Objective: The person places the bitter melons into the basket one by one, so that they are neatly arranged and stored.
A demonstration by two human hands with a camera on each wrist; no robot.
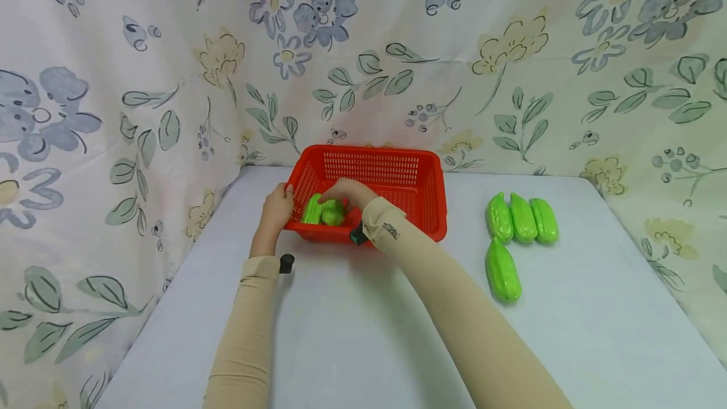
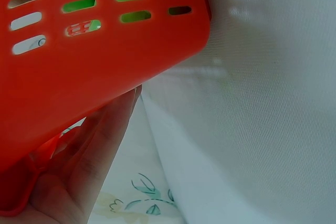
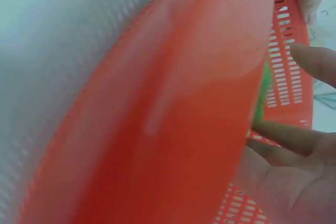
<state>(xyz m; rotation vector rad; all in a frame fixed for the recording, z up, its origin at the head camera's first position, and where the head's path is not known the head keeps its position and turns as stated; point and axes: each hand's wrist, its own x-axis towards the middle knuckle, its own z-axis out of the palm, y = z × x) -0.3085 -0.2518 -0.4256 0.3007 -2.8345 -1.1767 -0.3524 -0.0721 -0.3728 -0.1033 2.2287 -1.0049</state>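
Note:
A red plastic basket [image 1: 440,197] with slotted walls sits at the far middle of the table. My left hand [image 1: 277,208] grips its left rim; in the left wrist view the fingers [image 2: 113,124] lie along the outside wall. Inside, at the left end, are a long glossy green vegetable [image 1: 312,210] and a rounder-looking green piece [image 1: 332,214]. Over the front rim reaches my right hand [image 1: 353,193], beside that piece. The right wrist view shows its thumb [image 3: 315,62] spread away from the fingers, whose tips are partly behind the basket wall.
Several glossy green elongated vegetables lie on the right of the table: a row [image 1: 522,218] and one [image 1: 503,272] in front of it. A flowered cloth [image 1: 363,36] hangs behind and at both sides. The white tabletop [image 1: 341,333] extends toward me.

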